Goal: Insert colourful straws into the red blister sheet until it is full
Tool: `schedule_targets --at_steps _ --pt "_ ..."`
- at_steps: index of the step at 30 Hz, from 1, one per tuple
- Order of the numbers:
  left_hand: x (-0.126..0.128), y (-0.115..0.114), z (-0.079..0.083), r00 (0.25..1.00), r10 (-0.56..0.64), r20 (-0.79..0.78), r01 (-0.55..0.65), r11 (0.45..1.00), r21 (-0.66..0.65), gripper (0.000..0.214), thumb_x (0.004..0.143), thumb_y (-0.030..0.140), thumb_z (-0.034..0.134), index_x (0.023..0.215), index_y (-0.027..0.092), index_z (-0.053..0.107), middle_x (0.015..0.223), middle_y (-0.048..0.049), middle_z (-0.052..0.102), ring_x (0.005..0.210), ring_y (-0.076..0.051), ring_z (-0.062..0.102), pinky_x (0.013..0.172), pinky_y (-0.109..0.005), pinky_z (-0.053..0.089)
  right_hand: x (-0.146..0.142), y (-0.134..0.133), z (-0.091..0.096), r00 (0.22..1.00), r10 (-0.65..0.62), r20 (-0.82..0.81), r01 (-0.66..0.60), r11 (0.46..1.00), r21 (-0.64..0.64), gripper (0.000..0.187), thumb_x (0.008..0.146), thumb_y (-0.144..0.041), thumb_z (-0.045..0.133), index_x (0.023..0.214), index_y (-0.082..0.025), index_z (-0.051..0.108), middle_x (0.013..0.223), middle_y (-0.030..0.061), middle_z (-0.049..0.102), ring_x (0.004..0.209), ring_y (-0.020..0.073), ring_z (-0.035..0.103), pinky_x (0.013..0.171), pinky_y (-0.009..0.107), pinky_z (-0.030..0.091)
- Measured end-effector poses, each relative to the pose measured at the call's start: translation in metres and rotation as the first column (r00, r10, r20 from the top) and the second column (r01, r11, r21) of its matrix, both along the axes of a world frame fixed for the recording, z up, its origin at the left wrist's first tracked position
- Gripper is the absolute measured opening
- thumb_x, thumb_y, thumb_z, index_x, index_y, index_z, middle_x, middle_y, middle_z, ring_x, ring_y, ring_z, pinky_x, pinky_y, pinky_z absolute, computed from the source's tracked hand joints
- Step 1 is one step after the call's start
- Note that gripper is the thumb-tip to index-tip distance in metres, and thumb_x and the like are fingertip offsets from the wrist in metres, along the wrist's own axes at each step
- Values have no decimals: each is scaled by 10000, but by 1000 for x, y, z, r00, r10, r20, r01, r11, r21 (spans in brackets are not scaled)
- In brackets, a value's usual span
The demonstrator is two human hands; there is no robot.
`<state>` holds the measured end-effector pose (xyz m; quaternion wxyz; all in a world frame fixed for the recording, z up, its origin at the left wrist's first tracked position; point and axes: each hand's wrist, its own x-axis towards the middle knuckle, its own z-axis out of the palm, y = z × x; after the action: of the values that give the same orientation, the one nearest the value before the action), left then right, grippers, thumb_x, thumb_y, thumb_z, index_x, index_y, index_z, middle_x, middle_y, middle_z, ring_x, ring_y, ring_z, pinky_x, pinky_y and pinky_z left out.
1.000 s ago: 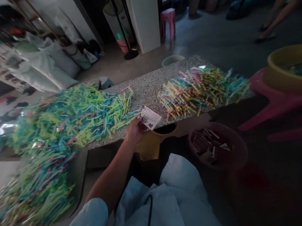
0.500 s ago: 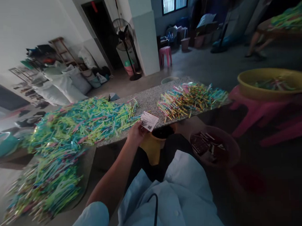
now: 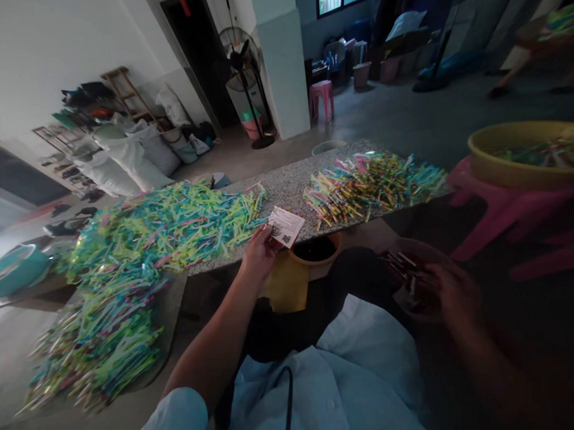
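We are pinching a small white card (image 3: 286, 226) between the thumb and fingers of our left hand (image 3: 260, 253), holding it just over the near edge of the speckled stone table (image 3: 285, 183). The card is showing dark printed marks on its face and is tilting slightly away from us.

Our right hand (image 3: 449, 293) is reaching into the dark red basin (image 3: 407, 248) low on our right, resting among the small dark packets (image 3: 403, 267) lying there. It is dim and blurred, so we cannot tell whether the fingers are closing on anything.

On the table to the left of the card, a big heap of green, blue and yellow strips (image 3: 168, 223) is spreading out and spilling down toward a second heap (image 3: 97, 347) on a lower surface. To the right of the card, a smaller pile of strips with more yellow and pink (image 3: 371, 183) is lying near the table's far end. Just below the card, an orange pot (image 3: 315, 255) is sitting under the table edge. A yellow basin (image 3: 527, 157) is resting on a pink stool (image 3: 505, 208) at the right.
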<state>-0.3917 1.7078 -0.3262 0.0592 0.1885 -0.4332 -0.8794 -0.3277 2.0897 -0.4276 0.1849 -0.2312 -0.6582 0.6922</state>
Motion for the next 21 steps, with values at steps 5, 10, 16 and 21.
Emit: schedule_targets --at_steps 5,10,16,21 --pt "1 1 -7 982 -140 -125 132 989 -70 424 728 204 884 1105 206 691 943 4 759 777 -149 744 783 -310 643 -18 -80 49 868 488 -91 -489 872 22 423 819 -520 757 1116 -221 717 1146 112 744 838 223 749 689 354 635" --pt "-5 -2 -14 940 -256 -225 225 962 -156 418 695 284 924 1067 210 747 982 -16 770 858 -164 741 832 -321 630 -44 -162 69 696 711 -102 -708 703 73 619 885 -455 736 1436 -264 528 1080 52 722 817 184 707 675 313 613" --pt "-22 -18 -21 916 -277 -289 121 880 -460 312 745 341 887 1015 213 797 1123 -68 778 1091 -225 723 1022 -373 561 -85 -193 63 681 715 -158 -725 688 -13 440 888 -435 720 1271 -234 640 1017 47 732 832 187 690 688 305 596" --pt "-24 -34 -45 947 -299 -117 101 624 -775 343 765 436 846 1002 197 780 1095 -85 779 1015 -240 727 960 -399 581 -83 -194 31 682 715 -152 -717 695 56 432 913 -361 676 1330 -266 617 1123 32 730 955 187 704 807 312 598"
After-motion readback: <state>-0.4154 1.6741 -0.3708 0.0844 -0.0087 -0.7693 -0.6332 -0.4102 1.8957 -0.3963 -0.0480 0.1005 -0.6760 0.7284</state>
